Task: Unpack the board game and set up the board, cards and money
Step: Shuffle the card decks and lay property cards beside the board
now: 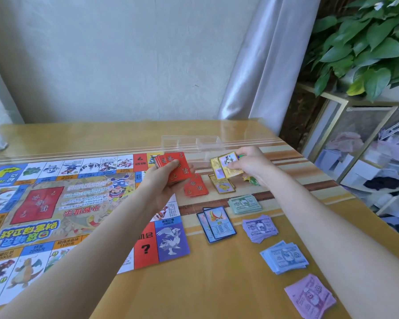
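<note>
The paper game board (62, 212) lies unfolded on the left of the table. My left hand (164, 180) holds a fan of red cards (175, 165) above the board's far right corner. My right hand (251, 164) grips a few yellow-bordered cards (226, 166). Below them lie a small red card pile (196, 186) and a yellow card pile (224, 185). Blue-bordered cards (218, 224) rest nearer me. Money stacks sit in a row: green (244, 203), purple (259, 229), blue (283, 257), pink (310, 297).
A clear plastic tray (191, 143) stands at the table's far edge behind my hands. The wooden table (194, 284) ends at right, where a shelf unit (355, 157) and a leafy plant (366, 47) stand. A wall and curtain close the back.
</note>
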Demonstrator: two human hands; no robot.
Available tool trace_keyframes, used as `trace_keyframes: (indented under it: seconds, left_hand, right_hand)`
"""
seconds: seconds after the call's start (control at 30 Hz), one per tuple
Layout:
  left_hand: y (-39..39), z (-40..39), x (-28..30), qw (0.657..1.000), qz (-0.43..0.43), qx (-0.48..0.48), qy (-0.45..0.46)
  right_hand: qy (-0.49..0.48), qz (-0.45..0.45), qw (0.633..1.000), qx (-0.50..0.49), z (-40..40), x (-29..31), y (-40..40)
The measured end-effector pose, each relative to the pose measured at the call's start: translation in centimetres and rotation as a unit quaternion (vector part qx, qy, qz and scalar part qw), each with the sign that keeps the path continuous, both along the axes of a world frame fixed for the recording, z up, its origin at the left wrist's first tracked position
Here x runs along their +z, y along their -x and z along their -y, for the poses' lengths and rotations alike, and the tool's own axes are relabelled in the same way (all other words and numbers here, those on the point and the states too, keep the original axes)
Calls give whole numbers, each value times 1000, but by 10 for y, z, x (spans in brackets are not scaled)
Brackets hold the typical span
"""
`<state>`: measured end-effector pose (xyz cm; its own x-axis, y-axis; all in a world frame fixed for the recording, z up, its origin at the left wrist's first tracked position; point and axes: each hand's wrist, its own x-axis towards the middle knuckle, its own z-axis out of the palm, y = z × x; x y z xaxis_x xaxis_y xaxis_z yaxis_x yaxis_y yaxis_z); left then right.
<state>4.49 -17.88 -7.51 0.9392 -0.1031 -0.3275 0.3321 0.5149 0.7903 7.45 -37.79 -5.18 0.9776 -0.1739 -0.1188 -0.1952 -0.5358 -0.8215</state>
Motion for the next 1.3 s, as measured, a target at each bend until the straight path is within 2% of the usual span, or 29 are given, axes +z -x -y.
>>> trace_keyframes:
  seconds: [0.17,0.3,0.4,0.47,0.53,0.6,0.63,0.7,0.87,0.93,1.03,1.13,1.2,1.3]
  left_hand:
    - [-1,-4,-9,999,-19,5,-32]
    - [0,-4,-8,997,-10,0,-77]
    - [2,-5,-4,996,0,1,-93]
    - [4,-5,-1,994,7,-3,-109]
    - [5,-4,0,992,18,-10,-121]
    - [7,-1,1,992,29,-16,-120]
    - [8,2,2,993,37,-19,-114]
    - [11,6,6,994,55,-34,-93]
    - [18,0,18,990,73,-110,40]
    - [20,-3,19,991,80,-106,31]
    - [22,-5,17,993,87,-61,-56]
    - [22,-8,16,992,79,-43,-89]
    - [22,-11,18,991,83,-71,-75]
    - [23,-17,17,992,75,-102,0]
  right_hand:
    - [221,-22,974,37,-10,-18,-1]
    - [329,-6,943,46,-11,-18,0]
    - [372,8,927,49,-12,-16,2]
    - [312,66,948,15,-15,-10,4]
    - [116,88,989,24,-21,-1,7]
    - [-92,21,990,104,-33,8,13]
    - [-126,-12,982,138,-38,9,15]
    - [-126,-38,976,171,-44,8,17]
    - [-126,23,983,134,-39,10,15]
    - [-126,26,983,131,-38,12,15]
    - [-128,30,981,143,-41,16,17]
    - [-124,29,981,148,-45,15,20]
    - [-137,30,981,135,-45,13,20]
    - [-138,30,984,112,-41,12,20]
